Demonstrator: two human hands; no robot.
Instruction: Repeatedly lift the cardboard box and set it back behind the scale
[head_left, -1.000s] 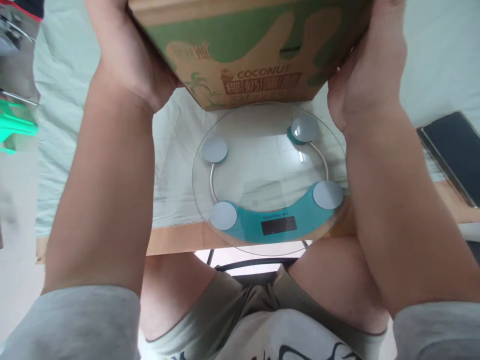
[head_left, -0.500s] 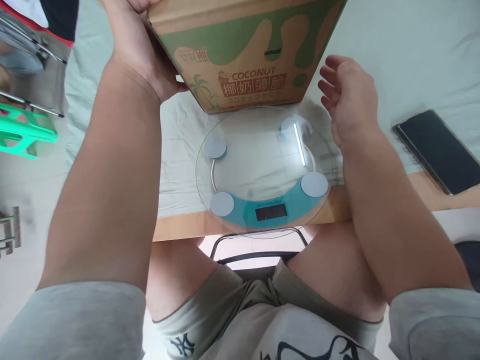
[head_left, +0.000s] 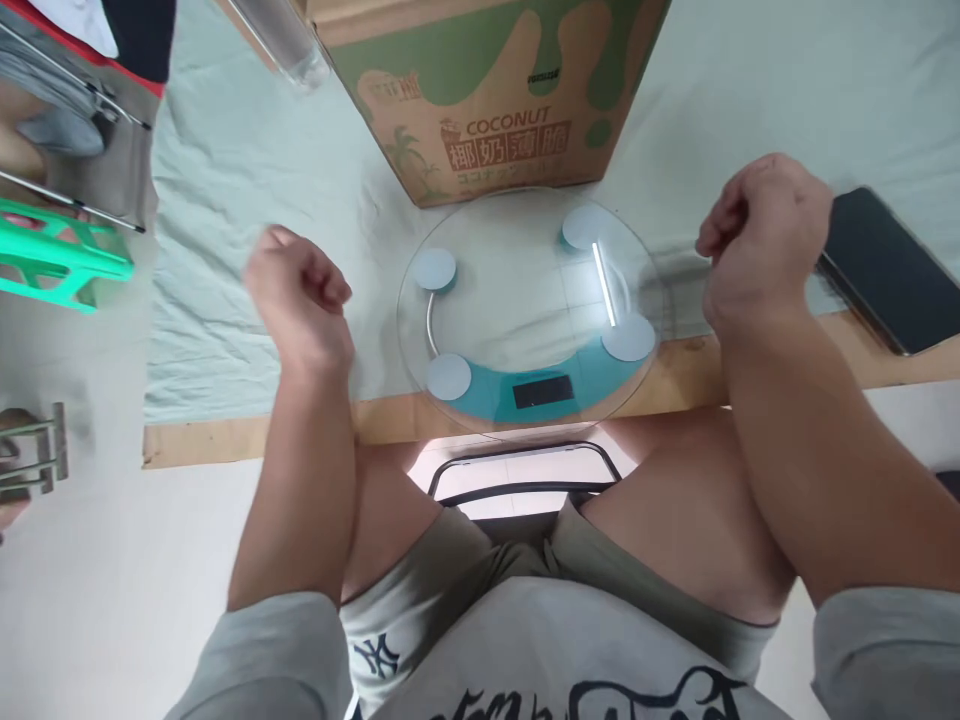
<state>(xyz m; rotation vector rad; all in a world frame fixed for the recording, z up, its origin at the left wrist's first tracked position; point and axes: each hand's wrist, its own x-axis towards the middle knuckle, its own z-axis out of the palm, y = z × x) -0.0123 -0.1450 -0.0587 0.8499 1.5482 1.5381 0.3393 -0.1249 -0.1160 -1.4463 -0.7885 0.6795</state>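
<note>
Directly before me lies a round glass bathroom scale [head_left: 510, 290] with a teal front band and a dark display [head_left: 542, 391]; its near edge overhangs the table edge. Behind it stands a cardboard box [head_left: 510, 120] printed with green drips and the word COCONUT. My left hand [head_left: 300, 295], curled into a fist with nothing in it, hovers left of the scale. On the other side my right hand [head_left: 769, 235] is also a closed, bare fist, between the scale and a dark phone [head_left: 896, 270]. Neither hand touches the scale or the box.
A pale green cloth [head_left: 225, 330] covers the table, with a wooden edge [head_left: 217, 440] along the front. A clear plastic-looking container [head_left: 281, 40] stands left of the box. On the far left are a green stool [head_left: 67, 260] and a metal-framed chair [head_left: 112, 165].
My left hand has let go of the box and come back toward me, closing into a fist. My right hand has moved right and its fingers have curled in.
</note>
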